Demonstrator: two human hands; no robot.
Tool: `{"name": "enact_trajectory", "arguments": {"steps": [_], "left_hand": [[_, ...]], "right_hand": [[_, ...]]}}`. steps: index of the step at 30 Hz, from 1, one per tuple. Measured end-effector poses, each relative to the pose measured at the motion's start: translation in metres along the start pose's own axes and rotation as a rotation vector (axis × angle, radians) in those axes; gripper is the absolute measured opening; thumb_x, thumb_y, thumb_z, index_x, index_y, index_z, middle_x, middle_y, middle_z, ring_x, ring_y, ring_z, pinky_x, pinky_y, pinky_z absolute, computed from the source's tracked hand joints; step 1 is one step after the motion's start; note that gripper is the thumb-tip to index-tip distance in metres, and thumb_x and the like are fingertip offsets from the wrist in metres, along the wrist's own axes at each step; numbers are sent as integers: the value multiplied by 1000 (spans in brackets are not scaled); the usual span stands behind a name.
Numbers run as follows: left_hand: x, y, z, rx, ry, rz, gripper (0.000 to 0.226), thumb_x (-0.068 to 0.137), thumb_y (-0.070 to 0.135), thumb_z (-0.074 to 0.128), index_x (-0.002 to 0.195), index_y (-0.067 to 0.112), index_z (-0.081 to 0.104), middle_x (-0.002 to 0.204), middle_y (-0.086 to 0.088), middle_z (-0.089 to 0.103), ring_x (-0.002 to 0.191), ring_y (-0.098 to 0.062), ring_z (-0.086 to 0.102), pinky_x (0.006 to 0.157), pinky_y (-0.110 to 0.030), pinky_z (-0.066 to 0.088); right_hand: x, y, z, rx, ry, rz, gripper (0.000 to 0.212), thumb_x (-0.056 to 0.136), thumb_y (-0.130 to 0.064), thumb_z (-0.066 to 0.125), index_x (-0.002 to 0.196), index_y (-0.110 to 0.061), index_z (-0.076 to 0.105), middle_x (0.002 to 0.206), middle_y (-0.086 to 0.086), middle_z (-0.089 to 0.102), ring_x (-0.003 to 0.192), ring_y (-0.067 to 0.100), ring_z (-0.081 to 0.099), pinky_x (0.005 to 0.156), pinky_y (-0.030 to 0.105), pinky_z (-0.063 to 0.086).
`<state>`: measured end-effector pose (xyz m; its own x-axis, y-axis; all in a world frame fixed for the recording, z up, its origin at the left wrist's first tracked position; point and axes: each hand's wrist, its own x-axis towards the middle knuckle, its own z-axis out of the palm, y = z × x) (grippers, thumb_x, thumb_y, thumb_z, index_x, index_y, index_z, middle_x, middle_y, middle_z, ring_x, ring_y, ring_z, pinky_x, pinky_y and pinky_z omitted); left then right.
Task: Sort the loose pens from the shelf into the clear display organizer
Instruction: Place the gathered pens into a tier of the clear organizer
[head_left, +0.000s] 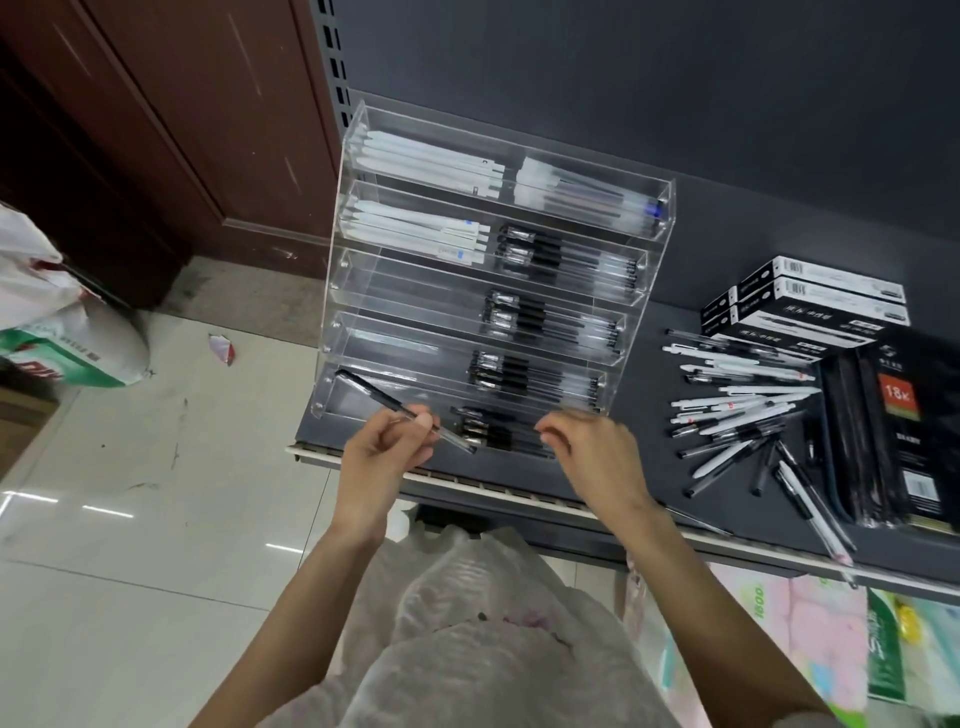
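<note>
The left hand (382, 449) pinches a clear-barrelled black-capped gel pen (400, 410) near its middle, in front of the lowest tier of the clear acrylic stepped display organizer (332, 291). The pen's long axis slants, its far end pointing up-left over that tier's left compartment, its near end toward the black pens already lying in the right one. The right hand (592, 447) hovers beside those, fingers loosely curled, holding nothing. The loose black and white pens (737, 410) lie on the dark shelf right of the organizer, nearer the right hand
</note>
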<state>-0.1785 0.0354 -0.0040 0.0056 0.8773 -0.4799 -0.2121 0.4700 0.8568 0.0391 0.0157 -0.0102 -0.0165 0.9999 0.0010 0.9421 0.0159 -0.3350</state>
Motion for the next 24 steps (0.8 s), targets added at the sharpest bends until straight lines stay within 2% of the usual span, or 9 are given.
{"name": "enact_trajectory", "arguments": {"steps": [5,9,11,14,16,19,21,24], "left_hand": [[1,2,0,-32,36,22,10,88,8,63,97,10,62,77,-3,73,79,-10,70,70,-17,54],[3,0,4,-88,14,10,14,86,4,64,96,10,56,84,-8,74,83,-17,71,70,-20,54],[3,-2,10,-91,1,6,13,86,3,63,95,9,57,85,-8,74,84,-18,71,70,-21,55],[3,-6,23,-85,-42,6,10,88,3,61,96,7,56,87,-9,74,85,-17,71,72,-21,55],[4,-8,32,-82,-71,-3,11,89,4,60,98,2,54,87,-9,74,84,-16,71,71,-21,55],[6,-11,42,-29,-101,-2,15,89,5,61,99,-2,53,87,-16,71,84,-17,71,72,-22,55],[6,-12,46,5,-135,0,10,89,5,60,97,1,55,86,-13,72,84,-16,71,72,-22,55],[9,-15,46,33,-166,-3,7,89,5,60,95,6,57,86,-12,72,82,-15,71,73,-23,56]], "right_hand": [[8,5,11,-86,-219,15,13,92,-13,58,99,-17,68,98,-2,70,86,18,66,72,32,54],[11,7,11,-219,-296,-9,23,89,-3,57,103,-20,67,99,-5,65,88,16,62,72,29,52],[8,2,8,-210,-272,-31,22,91,-8,57,105,-20,69,103,-5,65,91,15,63,75,31,53],[0,-14,-9,152,-29,11,15,92,-23,60,102,-22,71,98,-7,71,84,10,66,72,30,55],[-5,-27,-20,326,20,15,17,89,-29,64,103,-26,71,96,-11,71,85,5,63,73,23,52],[-7,-30,-18,192,42,-37,17,83,-22,71,99,-26,72,90,-11,71,86,11,61,68,24,48],[-6,-24,-14,106,72,-42,19,80,-17,73,97,-23,72,84,-9,70,83,15,62,64,28,51],[-6,-18,-10,90,4,-62,21,80,-18,73,100,-22,70,85,-8,69,84,15,63,65,30,53]]}}
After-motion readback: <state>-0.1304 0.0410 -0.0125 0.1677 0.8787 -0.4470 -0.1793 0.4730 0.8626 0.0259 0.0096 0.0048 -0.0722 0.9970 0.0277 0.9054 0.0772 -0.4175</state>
